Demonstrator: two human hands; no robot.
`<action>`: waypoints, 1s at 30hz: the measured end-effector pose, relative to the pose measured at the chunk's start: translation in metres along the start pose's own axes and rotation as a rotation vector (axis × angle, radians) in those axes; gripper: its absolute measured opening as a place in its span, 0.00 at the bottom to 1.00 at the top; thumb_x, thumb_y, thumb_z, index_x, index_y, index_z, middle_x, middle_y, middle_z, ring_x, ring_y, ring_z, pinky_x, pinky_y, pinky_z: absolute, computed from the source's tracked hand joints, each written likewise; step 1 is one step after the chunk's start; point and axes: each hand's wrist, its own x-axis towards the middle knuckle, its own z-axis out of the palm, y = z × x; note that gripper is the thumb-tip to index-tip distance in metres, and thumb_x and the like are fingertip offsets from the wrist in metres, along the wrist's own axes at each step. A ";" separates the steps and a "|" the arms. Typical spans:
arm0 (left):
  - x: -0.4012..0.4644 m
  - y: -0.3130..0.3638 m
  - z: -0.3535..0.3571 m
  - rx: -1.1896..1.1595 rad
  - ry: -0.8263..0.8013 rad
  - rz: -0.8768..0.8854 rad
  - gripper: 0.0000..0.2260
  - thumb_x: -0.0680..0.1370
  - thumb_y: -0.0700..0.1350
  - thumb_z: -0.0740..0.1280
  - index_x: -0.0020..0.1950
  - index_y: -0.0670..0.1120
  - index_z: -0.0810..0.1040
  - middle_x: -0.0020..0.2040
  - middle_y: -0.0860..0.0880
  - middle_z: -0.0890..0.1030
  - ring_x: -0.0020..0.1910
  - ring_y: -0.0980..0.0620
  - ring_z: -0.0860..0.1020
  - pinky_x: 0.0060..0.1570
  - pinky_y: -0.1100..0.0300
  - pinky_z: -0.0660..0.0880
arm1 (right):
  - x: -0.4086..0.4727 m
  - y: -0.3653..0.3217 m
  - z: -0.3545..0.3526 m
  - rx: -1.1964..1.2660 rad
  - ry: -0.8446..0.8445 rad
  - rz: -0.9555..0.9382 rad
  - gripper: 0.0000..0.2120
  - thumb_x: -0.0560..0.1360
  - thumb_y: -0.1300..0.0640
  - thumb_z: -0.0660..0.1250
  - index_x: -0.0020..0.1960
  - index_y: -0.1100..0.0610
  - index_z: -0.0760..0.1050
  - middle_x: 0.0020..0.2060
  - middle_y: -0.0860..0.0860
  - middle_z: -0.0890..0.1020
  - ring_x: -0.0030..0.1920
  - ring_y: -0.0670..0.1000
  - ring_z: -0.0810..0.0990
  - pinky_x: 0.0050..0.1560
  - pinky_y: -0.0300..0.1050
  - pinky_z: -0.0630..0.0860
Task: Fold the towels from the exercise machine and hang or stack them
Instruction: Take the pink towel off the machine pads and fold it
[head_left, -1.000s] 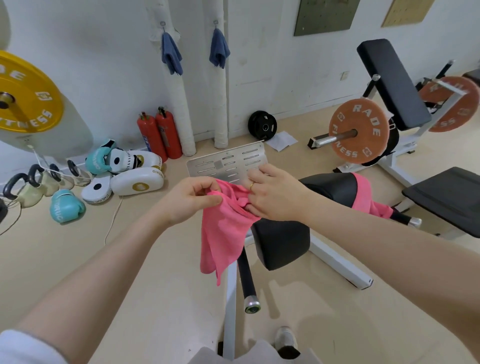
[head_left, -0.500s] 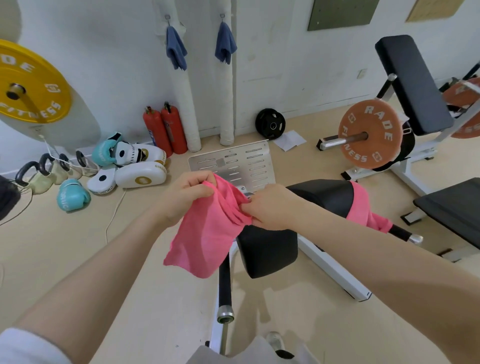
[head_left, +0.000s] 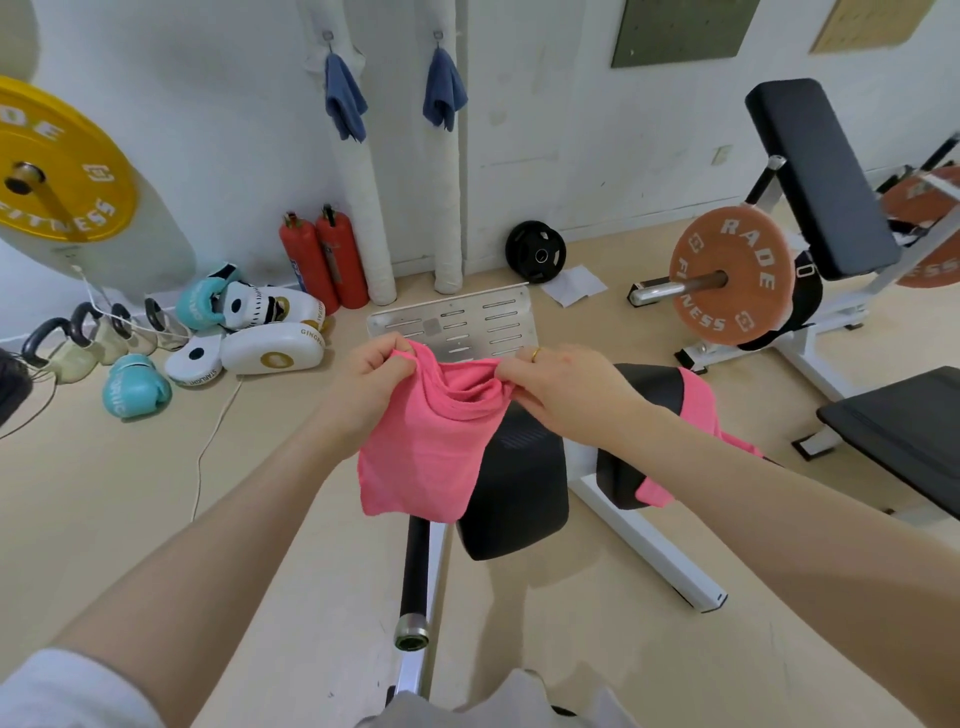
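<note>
Both hands hold a pink towel (head_left: 431, 441) up at chest height in a gym: the left hand (head_left: 371, 387) pinches its upper left edge, the right hand (head_left: 563, 387), a gold ring on one finger, grips the bunched upper right edge, and the cloth sags between them and hangs loose below. Directly behind the towel stands the black padded seat (head_left: 511, 493) of a white-framed exercise machine (head_left: 644, 540), over which a second pink towel (head_left: 698, 410) lies draped, partly hidden by the right forearm. On the far wall, two blue towels (head_left: 344, 101) (head_left: 443, 93) hang from hooks above white padded columns. Two red fire extinguishers (head_left: 324, 260) stand at the wall's foot, beside white strike pads (head_left: 272, 348) and teal boxing gloves (head_left: 132, 387) on the floor. An orange weight plate (head_left: 730, 275) sits on a bar at right, a yellow one (head_left: 57, 161) at left.
</note>
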 end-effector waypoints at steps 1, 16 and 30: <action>0.000 0.001 0.003 -0.003 -0.009 0.019 0.12 0.74 0.36 0.59 0.32 0.47 0.68 0.31 0.55 0.74 0.32 0.60 0.68 0.33 0.69 0.64 | -0.001 0.001 -0.002 0.113 -0.030 0.070 0.04 0.74 0.61 0.61 0.45 0.59 0.74 0.34 0.51 0.76 0.32 0.53 0.73 0.31 0.44 0.67; -0.013 0.021 0.042 0.020 -0.004 0.167 0.15 0.76 0.31 0.57 0.33 0.45 0.67 0.25 0.61 0.70 0.28 0.65 0.66 0.30 0.75 0.62 | -0.022 0.022 -0.009 -0.188 0.026 0.106 0.12 0.65 0.58 0.53 0.28 0.55 0.73 0.21 0.47 0.60 0.22 0.52 0.65 0.28 0.38 0.57; -0.014 0.024 0.028 -0.066 -0.199 0.195 0.05 0.71 0.39 0.60 0.37 0.45 0.72 0.37 0.59 0.78 0.40 0.62 0.74 0.42 0.71 0.68 | -0.005 -0.014 -0.008 0.792 0.061 0.088 0.17 0.70 0.64 0.58 0.58 0.56 0.72 0.72 0.54 0.60 0.72 0.49 0.60 0.65 0.55 0.68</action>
